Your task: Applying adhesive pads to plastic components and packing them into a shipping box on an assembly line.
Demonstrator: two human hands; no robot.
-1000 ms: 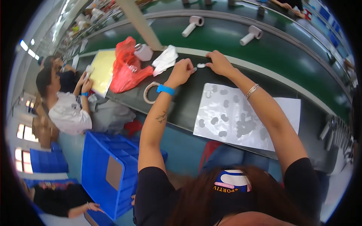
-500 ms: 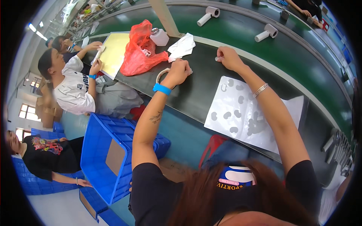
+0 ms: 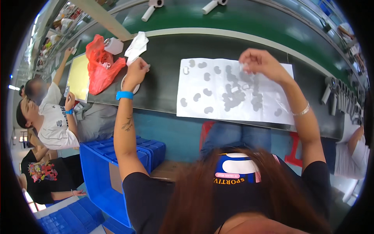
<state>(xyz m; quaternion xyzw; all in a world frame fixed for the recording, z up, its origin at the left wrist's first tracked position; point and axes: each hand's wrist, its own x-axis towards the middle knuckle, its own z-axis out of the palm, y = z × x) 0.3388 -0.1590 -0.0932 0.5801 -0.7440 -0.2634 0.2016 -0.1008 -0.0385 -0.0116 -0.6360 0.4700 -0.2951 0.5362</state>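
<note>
Hands: the left hand (image 3: 136,72) has thumb and fingertips together on a small translucent piece (image 3: 147,67); the right hand (image 3: 261,64) hangs over the far edge of a white sheet (image 3: 194,82), fingers bent, and whether they pinch anything I cannot tell (a pale blur at the tips settles nothing).
Sheet work: fine handling of small pieces looks to be the step in hand, the left hand keeping one while the right hand hovers at the sheet.
Fingertip move: it would call for a light, exact pinch by the right hand and a steady left hold, I judge, since such a piece could slip.
Grey patches (image 3: 207,92): kidney-shaped, spread over the sheet, densest to the left of the right hand and nearer the body.
White pieces (image 3: 245,87): two lie among those patches, nearer the body than the right hand.
Tape roll (image 3: 136,88): partly hidden by the left hand.
White tissue (image 3: 137,45): just beyond the left hand.
Red bag (image 3: 102,72): left of the left hand.
Green belt (image 3: 187,17): well beyond both hands.
</note>
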